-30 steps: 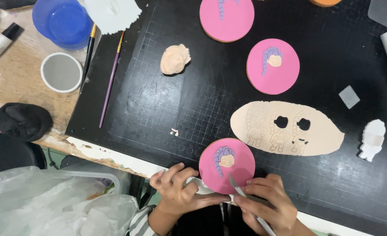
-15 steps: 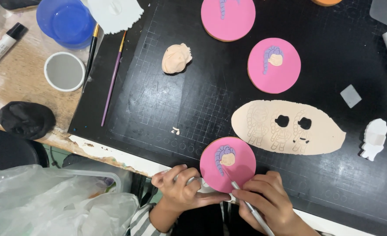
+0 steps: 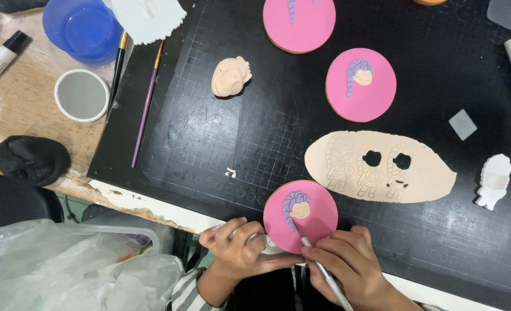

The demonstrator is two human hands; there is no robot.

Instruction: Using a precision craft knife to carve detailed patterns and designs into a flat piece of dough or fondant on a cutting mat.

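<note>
so, three pink discs on the black cutting mat (image 3: 221, 138), two brushes up top left.
left hand (image 3: 241, 253) grips the edge of the nearest pink disc (image 3: 310, 222) at the mat's near edge; it's round with a purple braid and a peach face. right hand (image 3: 347, 265) is clamped around a thin silver tool (image 3: 316, 259) with its tip under the face. compared to a second ago, the disc has hardly moved.

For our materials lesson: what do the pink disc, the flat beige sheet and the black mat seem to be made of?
Pink disc: probably a fondant-covered biscuit, matte, with a tan edge.
Flat beige sheet: soft rolled paste, with embossed figures and cut-out holes.
Black mat: likely a rubbery cutting mat, with a printed grid.
</note>
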